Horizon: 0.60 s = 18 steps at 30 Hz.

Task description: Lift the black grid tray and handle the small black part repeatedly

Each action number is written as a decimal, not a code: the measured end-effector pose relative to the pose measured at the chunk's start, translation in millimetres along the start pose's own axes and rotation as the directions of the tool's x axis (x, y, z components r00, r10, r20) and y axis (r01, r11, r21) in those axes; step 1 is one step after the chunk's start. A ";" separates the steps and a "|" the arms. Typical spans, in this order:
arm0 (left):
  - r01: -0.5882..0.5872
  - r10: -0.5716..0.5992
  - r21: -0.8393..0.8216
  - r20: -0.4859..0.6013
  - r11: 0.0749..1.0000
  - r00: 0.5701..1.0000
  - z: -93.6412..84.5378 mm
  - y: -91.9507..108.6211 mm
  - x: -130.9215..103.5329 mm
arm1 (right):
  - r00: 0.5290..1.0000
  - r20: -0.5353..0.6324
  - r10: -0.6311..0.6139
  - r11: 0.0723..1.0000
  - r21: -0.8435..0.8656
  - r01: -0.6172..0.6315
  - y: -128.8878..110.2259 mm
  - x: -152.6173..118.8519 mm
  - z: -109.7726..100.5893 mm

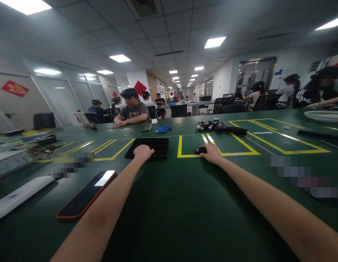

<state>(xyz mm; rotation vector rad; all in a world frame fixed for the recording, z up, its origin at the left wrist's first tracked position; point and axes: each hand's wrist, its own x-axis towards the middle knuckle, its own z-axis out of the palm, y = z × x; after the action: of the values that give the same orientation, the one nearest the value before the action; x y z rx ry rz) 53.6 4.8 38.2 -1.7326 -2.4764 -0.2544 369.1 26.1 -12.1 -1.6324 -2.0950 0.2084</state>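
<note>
Head camera, with both forearms being stretched out over a long dark-green tabletop (169,214). A small black boxy block (200,150) is being pinched in the fingers of the bare right hand (212,154), grip closed, with the block poking out at about 10 o'clock. It's being held right by the near edge of a rectangle of yellow tape (180,146); whether the tabletop is being touched by it can't be told.

Over at 9 o'clock from that, a flat black rectangular tray (161,148) is being partly covered by the bare left hand (142,153). The fingers are mostly being hidden, so whether the tray's actually being gripped or just touched can't be made out.

Other stuff: a dark-screened phone with an orange rim (83,198) is lying at 8 o'clock from the left hand, a slim white device (23,194) further out that way. A crumpled blue glove-like item (163,128) is lying at about 1 o'clock. At 12 o'clock from the right hand, a tangle of black and silver parts (208,125) is sitting beside a thick black tube (233,130).
</note>
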 end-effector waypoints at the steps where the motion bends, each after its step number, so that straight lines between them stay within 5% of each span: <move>1: -0.029 0.029 0.007 -0.022 1.000 0.999 0.6 6.4 -6.8 | 1.000 -0.001 -0.025 0.999 0.041 0.025 -6.5 -1.5 2.6; 6: -0.271 0.256 -0.111 -0.134 0.956 0.957 10.4 42.8 -47.2 | 0.988 -0.024 -0.151 0.944 0.295 0.151 -35.9 -12.0 16.6; 10: -0.470 0.428 -0.246 -0.207 0.847 0.880 23.8 63.5 -78.9 | 0.949 -0.030 -0.314 0.691 0.678 0.250 -42.7 -20.3 18.9; 18: -0.566 0.492 -0.330 -0.284 0.755 0.823 29.0 63.2 -104.7 | 0.858 0.097 -0.505 0.695 0.635 0.338 -39.7 -32.3 3.4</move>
<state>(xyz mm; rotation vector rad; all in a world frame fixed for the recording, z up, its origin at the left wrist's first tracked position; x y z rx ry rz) 149.1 -64.7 -4.8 -2.3618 -1.7759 -0.8654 338.6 -15.0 -8.1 -0.7391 -2.2129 0.8783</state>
